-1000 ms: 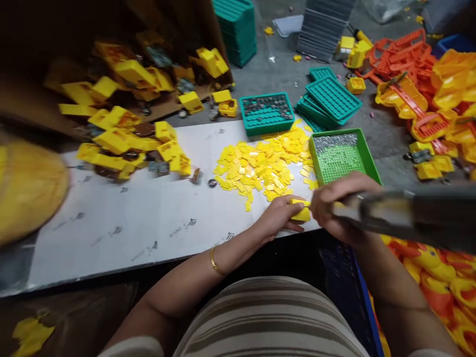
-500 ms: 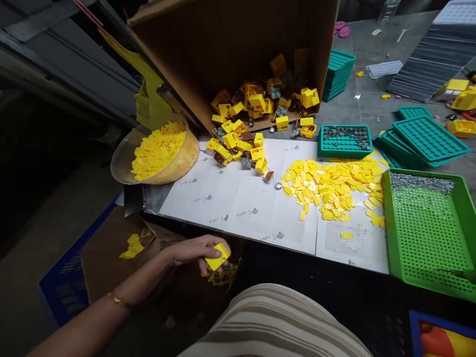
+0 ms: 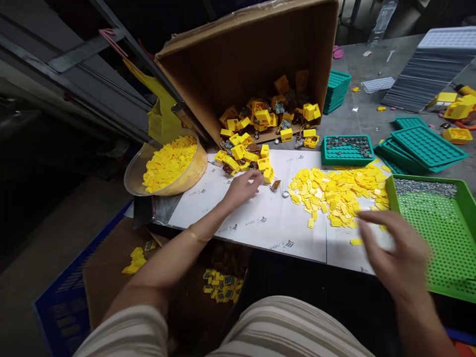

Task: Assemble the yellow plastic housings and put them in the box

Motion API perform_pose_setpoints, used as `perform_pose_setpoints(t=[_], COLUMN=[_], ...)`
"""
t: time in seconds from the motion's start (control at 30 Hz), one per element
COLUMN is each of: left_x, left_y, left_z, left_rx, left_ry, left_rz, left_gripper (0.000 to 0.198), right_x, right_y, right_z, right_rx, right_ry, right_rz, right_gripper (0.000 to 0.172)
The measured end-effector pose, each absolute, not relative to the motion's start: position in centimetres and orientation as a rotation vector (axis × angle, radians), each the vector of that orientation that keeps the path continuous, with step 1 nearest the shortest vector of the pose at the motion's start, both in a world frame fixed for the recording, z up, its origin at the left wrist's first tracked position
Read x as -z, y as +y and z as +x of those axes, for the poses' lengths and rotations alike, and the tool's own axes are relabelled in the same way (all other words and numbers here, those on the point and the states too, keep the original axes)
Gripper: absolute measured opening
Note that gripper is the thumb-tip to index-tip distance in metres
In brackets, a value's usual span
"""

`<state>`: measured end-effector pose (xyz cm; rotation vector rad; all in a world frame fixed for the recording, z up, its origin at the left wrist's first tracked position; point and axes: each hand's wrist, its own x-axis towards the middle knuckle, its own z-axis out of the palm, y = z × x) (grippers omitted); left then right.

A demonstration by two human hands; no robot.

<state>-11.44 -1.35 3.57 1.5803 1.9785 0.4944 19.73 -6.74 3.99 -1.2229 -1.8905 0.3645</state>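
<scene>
Your left hand is stretched out, fingers loosely spread, tips right at the yellow blocks spilled in front of it, nothing gripped. Your right hand is blurry but open and empty, hovering between the yellow chips and the green tray.
</scene>
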Motion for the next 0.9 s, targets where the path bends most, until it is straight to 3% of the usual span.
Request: perform_pose_setpoints(t=[0.3,0.73,0.9], left_x=[-1.7,-1.1,-1.6], left_y=[4.7,2.1,0.2], left_z=[-10.8,-11.7,-11.5], left_rx=[-0.325,-0.453,-0.584], left_ry=[1.999,1.743,1.623], left_rz=[1.820,1.716,1.296], left_gripper=[0.035,0.032,0.032], right_x=[-0.6,0.9,1.2], right_y=[1.3,-0.8,-1.4], right_z=[8.5,8.8,9.2], right_rx=[-0.351,-0.456,-0.597], right_ry=[-2.647,-2.817,-2.760], right_rz=[-1.450,-1.187,-1.254], right_gripper=[0.023,0.023,0.023])
